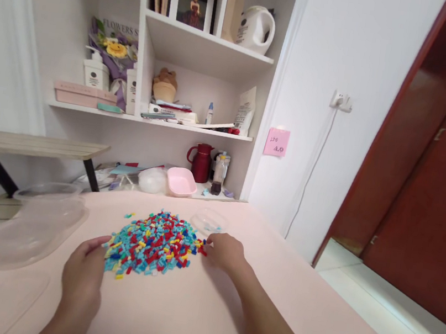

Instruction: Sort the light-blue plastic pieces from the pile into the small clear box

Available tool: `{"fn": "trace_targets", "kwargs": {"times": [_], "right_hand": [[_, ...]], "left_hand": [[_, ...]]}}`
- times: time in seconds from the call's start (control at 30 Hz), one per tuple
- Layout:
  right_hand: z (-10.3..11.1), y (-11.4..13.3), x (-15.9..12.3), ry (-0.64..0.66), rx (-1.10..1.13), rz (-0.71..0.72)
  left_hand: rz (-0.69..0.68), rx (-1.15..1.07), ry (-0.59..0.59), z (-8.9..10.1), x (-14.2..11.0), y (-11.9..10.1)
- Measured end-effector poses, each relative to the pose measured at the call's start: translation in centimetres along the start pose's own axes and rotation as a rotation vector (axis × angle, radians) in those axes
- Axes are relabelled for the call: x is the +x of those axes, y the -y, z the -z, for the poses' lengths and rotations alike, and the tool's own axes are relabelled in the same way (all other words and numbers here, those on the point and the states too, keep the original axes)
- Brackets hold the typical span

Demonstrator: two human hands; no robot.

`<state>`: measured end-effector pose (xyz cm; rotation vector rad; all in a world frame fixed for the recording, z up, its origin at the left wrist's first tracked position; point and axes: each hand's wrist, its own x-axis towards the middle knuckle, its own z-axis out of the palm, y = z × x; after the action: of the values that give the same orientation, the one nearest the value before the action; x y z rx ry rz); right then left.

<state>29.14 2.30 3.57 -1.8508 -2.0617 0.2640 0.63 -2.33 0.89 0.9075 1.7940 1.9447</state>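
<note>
A wide heap of small toy building bricks [157,243], mostly light blue and red with some yellow and dark blue, lies on the pink-covered table. At the heap's left edge is my left hand [84,275], its thumb side up and fingers loosely apart; no brick shows in it. My right hand [226,252] reaches the right edge, fingers bent together by a few red, blue and yellow bricks. Whatever is between those fingertips is hidden. Just behind my right hand sits a clear shallow container [198,220] with a few light blue pieces in it.
Clear plastic containers [47,224] stand on the left side of the table [166,320]. Behind it, a pink basin [181,182], a red jug [201,164] and a bottle of dark liquid [218,175] fill the lower shelf. A wooden bench [33,145] is at the left.
</note>
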Motion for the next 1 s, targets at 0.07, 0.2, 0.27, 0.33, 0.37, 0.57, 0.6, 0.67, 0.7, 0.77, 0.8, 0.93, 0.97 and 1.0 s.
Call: {"fn": "trace_targets", "kwargs": {"times": [0.07, 0.2, 0.27, 0.33, 0.37, 0.57, 0.6, 0.67, 0.7, 0.77, 0.8, 0.93, 0.97, 1.0], "right_hand": [[-0.4, 0.2, 0.0, 0.034, 0.026, 0.087], [-0.7, 0.8, -0.3, 0.082, 0.137, 0.284], [-0.6, 1.1, -0.5, 0.069, 0.243, 0.374], [-0.5, 1.3, -0.6, 0.044, 0.346, 0.45], [-0.5, 1.4, -0.7, 0.032, 0.378, 0.477], [-1.3, 1.9, -0.8, 0.023, 0.415, 0.581], [-1.6, 2.0, -0.8, 0.024, 0.395, 0.591], [-2.0, 2.1, -0.7, 0.026, 0.331, 0.587], [-2.2, 2.1, -0.7, 0.033, 0.3, 0.576], [-2.5, 2.3, -0.7, 0.054, 0.261, 0.553], [-2.6, 2.4, -0.8, 0.065, 0.248, 0.545], [-3.0, 3.0, -1.2, 0.076, 0.201, 0.555], [-3.1, 3.2, -1.3, 0.069, 0.189, 0.559], [-3.2, 3.3, -1.4, 0.059, 0.177, 0.561]], "left_hand": [[0.067, -0.021, 0.033, 0.0, 0.0, 0.0], [0.103, -0.031, 0.073, -0.1, -0.2, 0.0], [0.101, -0.024, 0.081, -0.1, -0.2, 0.1], [0.095, -0.011, 0.081, -0.2, -0.2, 0.3], [0.091, -0.004, 0.083, -0.2, -0.2, 0.4], [0.06, 0.017, 0.103, -0.3, -0.5, 0.3], [0.053, 0.021, 0.103, -0.3, -0.6, 0.2], [0.035, 0.031, 0.104, -0.3, -0.8, 0.0], [0.027, 0.037, 0.106, -0.3, -0.9, 0.0], [0.015, 0.049, 0.109, -0.4, -1.0, -0.1], [0.013, 0.055, 0.11, -0.4, -1.0, -0.2], [0.011, 0.079, 0.112, -0.5, -0.9, -0.2], [0.009, 0.083, 0.113, -0.5, -0.9, -0.2], [0.006, 0.086, 0.116, -0.4, -0.8, -0.2]]}}
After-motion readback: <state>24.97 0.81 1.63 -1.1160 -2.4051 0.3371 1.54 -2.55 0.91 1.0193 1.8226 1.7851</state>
